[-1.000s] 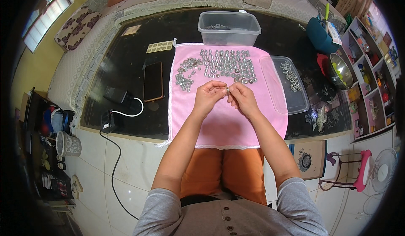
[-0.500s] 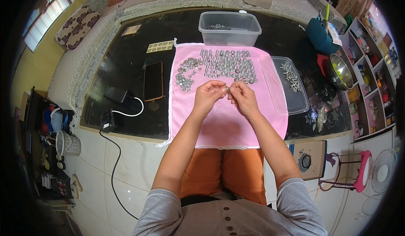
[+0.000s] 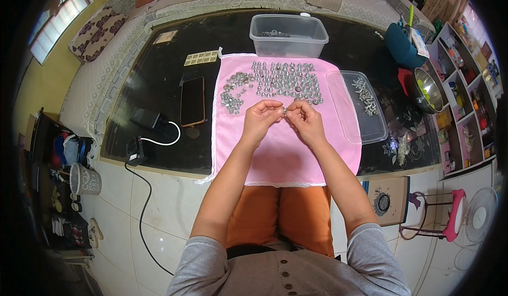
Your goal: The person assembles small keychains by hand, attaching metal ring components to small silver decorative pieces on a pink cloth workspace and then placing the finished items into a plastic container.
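My left hand (image 3: 263,119) and my right hand (image 3: 305,121) meet over the near half of a pink cloth (image 3: 286,161). Both are closed, fingertips pinching a small silver metal piece (image 3: 284,111) between them; its exact kind is too small to make out. Just beyond my fingers stand rows of small silver cone-shaped metal pieces (image 3: 288,79). To their left lies a loose heap of small round silver pieces (image 3: 232,103). A clear plastic lid (image 3: 374,133) overlaps the cloth's right edge, with a pile of small silver screw-like pins (image 3: 365,96) on it.
Behind the cloth sits a clear plastic tub (image 3: 289,46) with dark bits inside. On the dark table (image 3: 159,74) at left are a phone (image 3: 192,101), a blister strip (image 3: 201,58) and a black charger (image 3: 145,118) with a cable. A steel bowl (image 3: 427,89) stands at right.
My fingertips have shifted slightly around the small metal piece, closing a little nearer together. The other things have stayed in place.
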